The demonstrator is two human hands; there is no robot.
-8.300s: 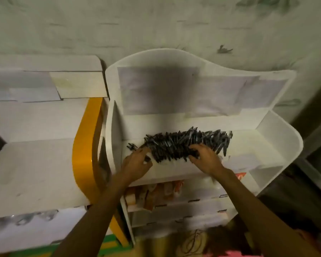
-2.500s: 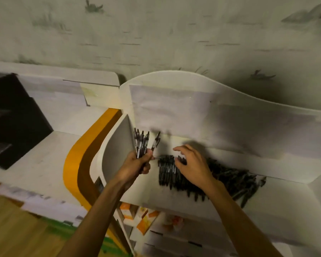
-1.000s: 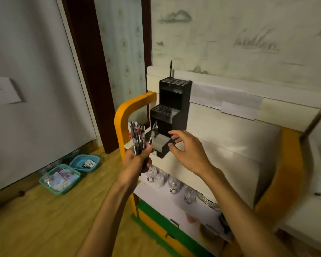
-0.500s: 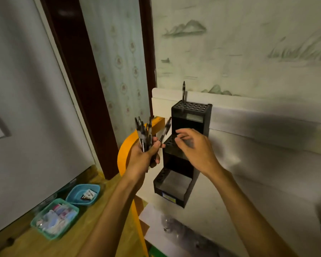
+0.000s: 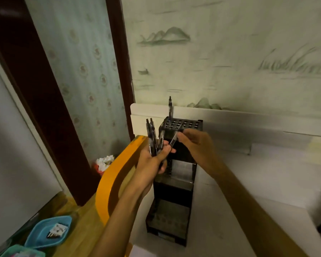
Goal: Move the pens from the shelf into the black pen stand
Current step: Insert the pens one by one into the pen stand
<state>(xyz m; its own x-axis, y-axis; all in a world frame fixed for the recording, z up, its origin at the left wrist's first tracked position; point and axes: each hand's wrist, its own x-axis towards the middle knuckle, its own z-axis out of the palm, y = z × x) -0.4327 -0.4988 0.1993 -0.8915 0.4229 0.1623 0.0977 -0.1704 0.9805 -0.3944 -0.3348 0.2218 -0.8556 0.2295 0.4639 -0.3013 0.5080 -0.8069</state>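
A tall black stepped pen stand (image 5: pixel 171 204) stands on the white shelf top (image 5: pixel 239 182), its perforated top tier (image 5: pixel 183 124) at the back. One pen (image 5: pixel 170 108) stands upright in a hole of that tier. My left hand (image 5: pixel 152 160) grips a bundle of several dark pens (image 5: pixel 153 138), tips up, just left of the stand. My right hand (image 5: pixel 195 143) pinches a single pen (image 5: pixel 173 140) at the edge of the bundle, in front of the stand's top tier.
A curved orange shelf side (image 5: pixel 115 175) runs below my left hand. Two blue-green baskets (image 5: pixel 48 230) with small items sit on the wooden floor at lower left. A dark door frame (image 5: pixel 50 101) and papered wall lie behind.
The view has closed in on the stand. My right hand has gone from hovering open before the stand to pinching one pen out of the bundle in my left hand.
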